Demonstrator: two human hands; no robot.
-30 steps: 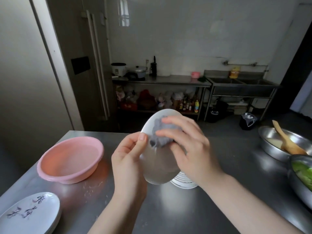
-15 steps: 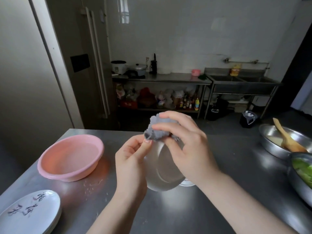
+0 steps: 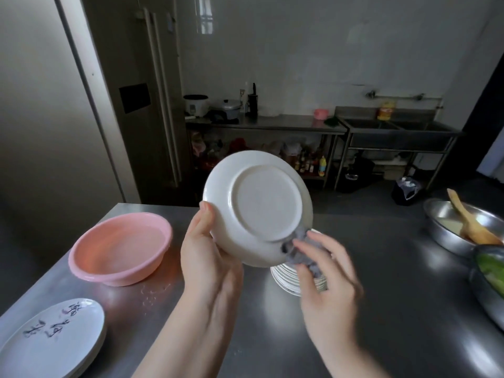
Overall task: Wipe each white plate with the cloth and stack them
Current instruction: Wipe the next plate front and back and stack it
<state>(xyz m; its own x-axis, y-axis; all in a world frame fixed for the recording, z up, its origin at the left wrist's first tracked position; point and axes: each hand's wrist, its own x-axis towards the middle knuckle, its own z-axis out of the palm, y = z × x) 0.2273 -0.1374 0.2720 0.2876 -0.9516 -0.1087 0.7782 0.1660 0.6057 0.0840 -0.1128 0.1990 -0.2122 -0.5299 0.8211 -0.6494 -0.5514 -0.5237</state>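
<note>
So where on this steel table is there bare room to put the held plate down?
Bare steel shows between the pink basin and the plate stack, under the left hand. More lies between that stack and the metal bowls on the right. The near-left corner is crowded by lettered plates.

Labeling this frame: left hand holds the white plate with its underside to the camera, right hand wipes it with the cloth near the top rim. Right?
Not quite. The head view shows the right hand pressing the cloth at the white plate's lower right edge, not the top rim. The left hand and underside are as stated.

Pink basin (image 3: 120,249) blocks left; plate stack (image 3: 289,279) centre; steel bowls (image 3: 447,230) right.
</note>
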